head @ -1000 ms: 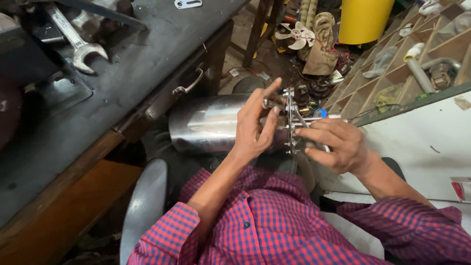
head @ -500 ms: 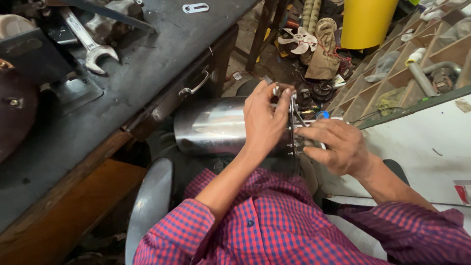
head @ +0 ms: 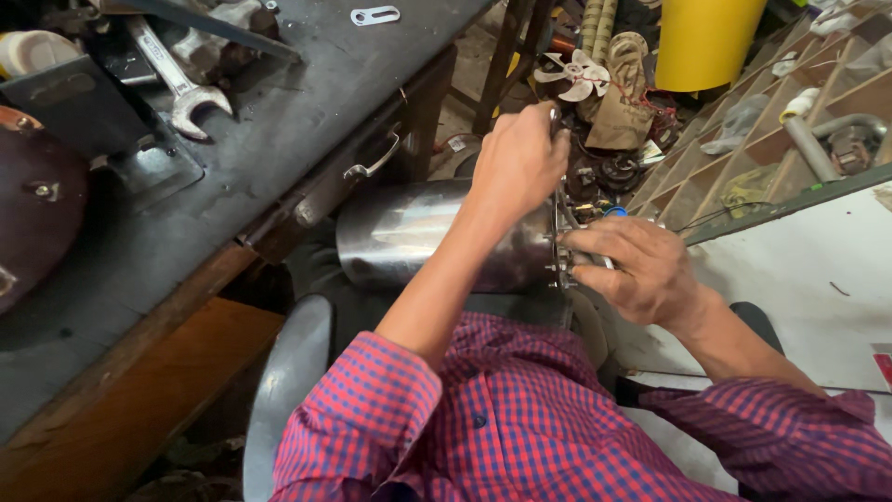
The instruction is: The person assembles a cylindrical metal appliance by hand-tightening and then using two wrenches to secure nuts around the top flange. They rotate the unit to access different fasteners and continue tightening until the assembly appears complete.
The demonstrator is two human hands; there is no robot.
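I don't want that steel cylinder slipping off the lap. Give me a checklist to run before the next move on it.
1. Steel cylinder lying across the lap: ok.
2. Left hand on the upper edge of the end plate: ok.
3. Right hand gripping the plate's lower edge: ok.
4. What the left hand pinches: cannot tell, hidden by fingers.
5. Wrench on the workbench, away from both hands: ok.
6. Fasteners on the plate seated: cannot tell.

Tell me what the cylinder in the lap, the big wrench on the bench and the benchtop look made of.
Cylinder: polished metal, likely steel; it mirrors light in bright streaks.
Wrench: bare grey metal, dull and worn, probably steel.
Benchtop: dark, matte, scuffed surface, maybe painted metal or grimy sheet; a wooden edge shows beneath.
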